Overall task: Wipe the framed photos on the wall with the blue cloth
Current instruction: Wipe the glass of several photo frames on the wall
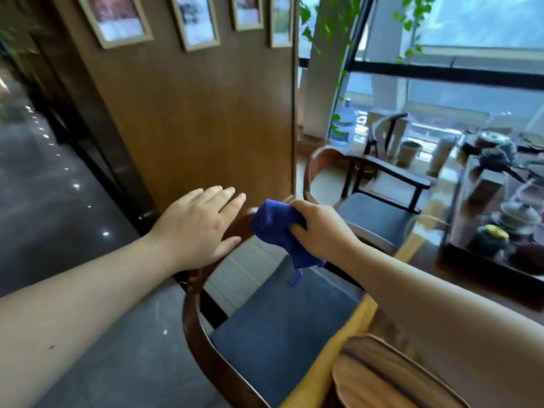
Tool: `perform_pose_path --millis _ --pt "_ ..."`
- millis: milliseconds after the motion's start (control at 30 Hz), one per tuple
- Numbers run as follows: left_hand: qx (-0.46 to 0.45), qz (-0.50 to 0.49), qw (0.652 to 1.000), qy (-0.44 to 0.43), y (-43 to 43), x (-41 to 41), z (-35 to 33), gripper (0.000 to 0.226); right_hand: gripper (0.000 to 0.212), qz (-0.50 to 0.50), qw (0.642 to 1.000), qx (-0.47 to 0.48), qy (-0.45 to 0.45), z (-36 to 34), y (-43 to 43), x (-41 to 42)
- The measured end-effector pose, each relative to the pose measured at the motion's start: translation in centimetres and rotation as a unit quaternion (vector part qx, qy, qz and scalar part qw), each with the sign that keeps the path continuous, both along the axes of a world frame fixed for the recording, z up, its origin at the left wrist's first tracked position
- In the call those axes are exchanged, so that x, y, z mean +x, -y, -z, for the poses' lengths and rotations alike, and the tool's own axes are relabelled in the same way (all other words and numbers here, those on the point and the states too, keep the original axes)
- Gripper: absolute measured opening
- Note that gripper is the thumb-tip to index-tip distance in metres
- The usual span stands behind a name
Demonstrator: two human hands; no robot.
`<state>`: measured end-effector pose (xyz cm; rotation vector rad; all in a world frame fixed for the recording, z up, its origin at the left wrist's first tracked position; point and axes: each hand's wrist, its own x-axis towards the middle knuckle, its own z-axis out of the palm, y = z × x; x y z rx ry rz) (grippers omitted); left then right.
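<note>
Wooden chair (194, 325) under flat left hand (195, 228); right hand (321, 228) fingers bunch blue cloth (276, 228), framed photos (195, 22) above

Both arms are stretched out forward, bare from the forearm down. Left hand (196, 225) is flat and palm-down, the 4 fingers straight and close together pointing up and away, thumb sticking out toward the right. Right hand (319, 228) is curled into a loose fist with the back of the hand facing up, fingers wrapped tight around a bunched blue cloth (279, 231), wrist bent slightly inward. The 2 hands sit near each other, not touching.
</note>
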<state>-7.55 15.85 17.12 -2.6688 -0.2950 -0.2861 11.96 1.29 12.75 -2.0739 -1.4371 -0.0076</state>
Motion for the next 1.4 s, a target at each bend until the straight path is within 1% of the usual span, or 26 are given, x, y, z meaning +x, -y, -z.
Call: perform_pose_path --millis 100,133,200,400,533,667,833,1000,1133,1300,1400 --pt "0.015 -0.035 0.999 0.016 -3.9 -4.5 -2.4 0.074 0.004 0.008 0.999 0.032 -0.038 -3.2 -4.7 -2.8" --pt "0.018 -0.047 0.999 0.019 -5.2 -6.0 -3.1 0.075 0.005 0.009 0.998 0.041 -0.056 -4.2 -6.3 -3.9" --pt "0.026 -0.068 0.997 0.021 -7.5 -8.5 -4.3 0.075 0.014 0.013 0.995 0.058 -0.084 -5.7 -8.8 -5.7" --pt "0.048 -0.092 0.993 0.049 -15.3 -15.6 -8.8 0.073 0.024 0.006 0.986 0.105 -0.128 -9.8 -17.7 -11.8" --pt "0.055 -0.088 0.992 0.069 -19.7 -18.3 -11.8 0.074 0.017 -0.002 0.973 0.145 -0.181 -12.0 -22.7 -14.5" --pt "0.067 -0.094 0.990 0.084 -23.9 -20.4 -14.2 0.075 0.011 -0.005 0.962 0.157 -0.221 -13.7 -27.7 -16.6" --pt "0.076 -0.100 0.987 0.100 -29.1 -20.8 -16.1 0.075 0.012 -0.025 0.938 0.184 -0.292 -14.7 -33.7 -17.1" --pt "0.094 -0.101 0.984 0.111 -35.2 -18.9 -17.2 0.075 0.011 -0.046 0.921 0.205 -0.327 -15.6 -40.3 -15.0" --pt "0.117 -0.098 0.982 0.113 -40.5 -16.4 -18.3 0.076 0.009 -0.060 0.905 0.240 -0.348 -17.0 -45.7 -12.9" --pt "0.134 -0.110 0.977 0.120 -47.4 -13.3 -20.3 0.074 0.008 -0.079 0.895 0.270 -0.346 -19.5 -52.5 -10.0" --pt "0.141 -0.106 0.977 0.122 -51.0 -12.1 -21.0 0.072 0.009 -0.081 0.880 0.299 -0.361 -20.7 -56.0 -8.8"
